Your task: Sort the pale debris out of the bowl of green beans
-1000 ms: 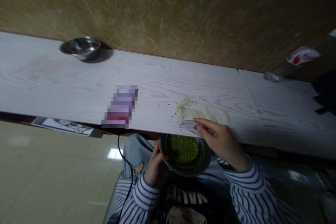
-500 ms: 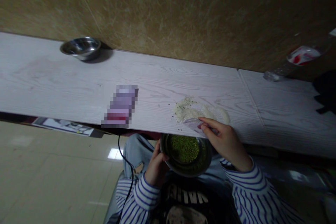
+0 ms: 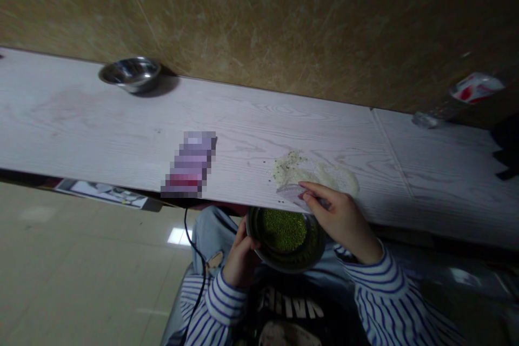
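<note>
My left hand [image 3: 242, 257] grips the rim of a metal bowl [image 3: 298, 268] just below the table's front edge. Green mung beans [image 3: 285, 230] lie in that bowl. Between the thumb and fingers of my right hand [image 3: 338, 216] is a thin, clear, flat piece of plastic [image 3: 291, 193], its edge low over the tabletop by the grains. White rice-like grains [image 3: 285, 174] are spread there in a patch, with several dark beans scattered among them and to their left. The far edge of the plastic's grip is hidden by my fingers.
A second metal bowl [image 3: 132, 77] stands by the wall at the back left. A pixelated flat purple object [image 3: 190, 165] lies left of the grains. A clear bottle [image 3: 458, 100] is at the back right. A black cable [image 3: 197, 251] hangs below the table edge.
My right hand has moved slightly left with the plastic piece, along the near side of the grains. My left hand keeps its hold on the bowl. The view has shifted a little.
</note>
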### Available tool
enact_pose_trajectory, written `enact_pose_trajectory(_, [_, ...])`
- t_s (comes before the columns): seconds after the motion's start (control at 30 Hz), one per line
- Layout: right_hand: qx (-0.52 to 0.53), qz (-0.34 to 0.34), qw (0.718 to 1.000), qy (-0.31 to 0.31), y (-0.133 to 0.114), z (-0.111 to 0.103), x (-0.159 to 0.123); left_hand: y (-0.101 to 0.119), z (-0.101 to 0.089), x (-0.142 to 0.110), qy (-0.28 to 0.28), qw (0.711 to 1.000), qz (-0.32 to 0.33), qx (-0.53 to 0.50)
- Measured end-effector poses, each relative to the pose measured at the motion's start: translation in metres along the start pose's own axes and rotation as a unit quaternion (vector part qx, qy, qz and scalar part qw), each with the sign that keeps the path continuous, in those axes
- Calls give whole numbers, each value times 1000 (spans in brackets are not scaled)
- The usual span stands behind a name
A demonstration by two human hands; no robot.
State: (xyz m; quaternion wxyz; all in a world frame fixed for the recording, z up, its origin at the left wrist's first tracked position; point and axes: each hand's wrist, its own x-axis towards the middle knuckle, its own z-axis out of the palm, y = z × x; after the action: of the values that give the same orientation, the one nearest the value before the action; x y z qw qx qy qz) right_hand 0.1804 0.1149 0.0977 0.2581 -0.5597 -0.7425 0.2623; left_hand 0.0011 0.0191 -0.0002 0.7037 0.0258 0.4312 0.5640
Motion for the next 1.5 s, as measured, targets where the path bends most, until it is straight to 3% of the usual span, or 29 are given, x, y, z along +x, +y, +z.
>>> enact_pose_trajectory(0.2, [-7, 35, 999, 25, 11, -11, -2, -3, -3, 6, 11, 1000, -5, 9])
enact_pose_trajectory(0.5, [16, 9, 1000, -2, 0, 6, 0, -2, -5, 4, 9, 1000, -2, 15])
enact_pose_trajectory(0.83, [6, 44, 999, 19, 12, -6, 1, -5, -9, 7, -3, 999, -9, 34])
enact_pose_trajectory(1.5, [27, 11, 999, -16, 3, 3, 1, 0, 1, 0, 10, 1000, 0, 20])
